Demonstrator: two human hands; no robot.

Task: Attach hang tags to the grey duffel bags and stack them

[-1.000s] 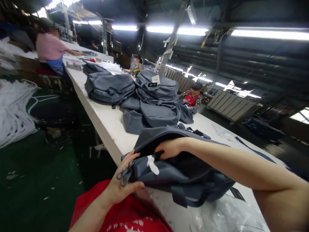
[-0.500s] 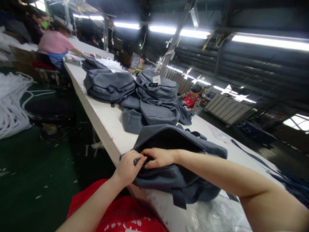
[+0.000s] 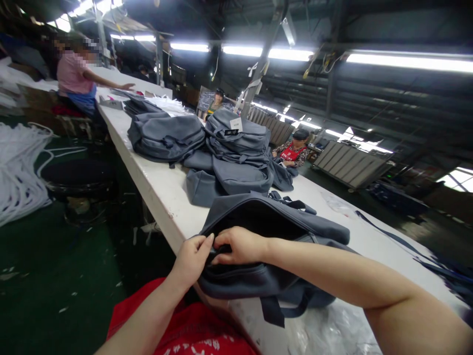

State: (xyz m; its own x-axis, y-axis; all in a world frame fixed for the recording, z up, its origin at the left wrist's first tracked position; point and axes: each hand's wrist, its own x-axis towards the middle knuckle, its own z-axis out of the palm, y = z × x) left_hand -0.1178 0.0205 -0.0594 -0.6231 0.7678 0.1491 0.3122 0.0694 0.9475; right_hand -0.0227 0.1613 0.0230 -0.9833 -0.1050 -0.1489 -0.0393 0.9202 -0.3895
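A dark grey-blue backpack lies on the white table in front of me, its main zip open and the dark inside showing. My left hand pinches the backpack's edge at the left end of the opening, thumb and fingers pressed together. Just right of it, my right hand reaches into the opening with bent fingers. Its fingertips are partly lost in the dark interior, so what they hold, if anything, is hidden. A strap hangs from the backpack's near side.
More grey backpacks are piled farther along the table. Clear plastic bags lie at the near edge, and dark straps to the right. A black stool stands left. Co-workers sit around the table, one in a pink top.
My left hand has shifted slightly left, and the dark piece by its fingers no longer shows. My right hand stays in the opening. The pink-topped person has straightened and stretched out an arm.
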